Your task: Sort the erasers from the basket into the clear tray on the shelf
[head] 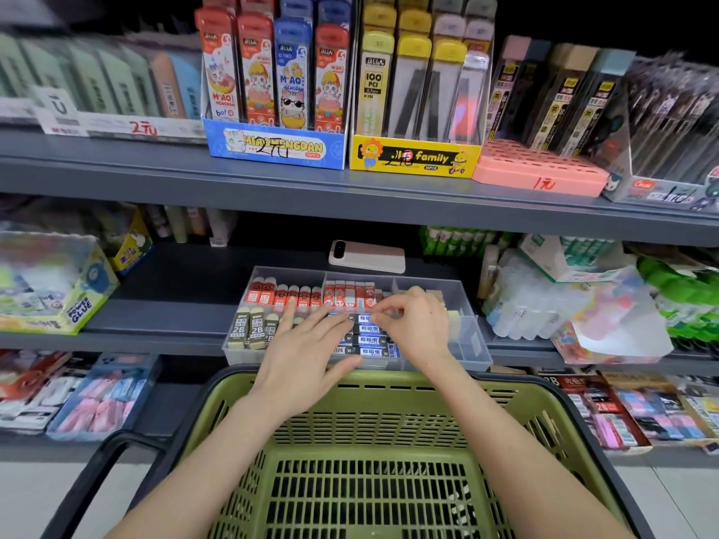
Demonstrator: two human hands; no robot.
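Observation:
A clear divided tray (472, 344) sits at the front of the middle shelf. It holds red-sleeved erasers (284, 295) at the back, dark 2B erasers (249, 328) at the front left and blue-and-white erasers (369, 340) in the middle. My left hand (307, 352) lies flat with straight fingers over the tray's middle, touching the erasers. My right hand (416, 324) has its fingers curled and pinches a blue-and-white eraser at the top of the stack. Below both arms is the green mesh basket (358, 472); no erasers show in it.
A white phone (367, 256) lies on the shelf behind the tray. Glue boxes (50, 289) stand to the left, bagged goods (583, 305) to the right. The upper shelf carries pencil-lead display boxes (276, 149). More eraser packs (105, 394) fill the lower shelf beside the basket.

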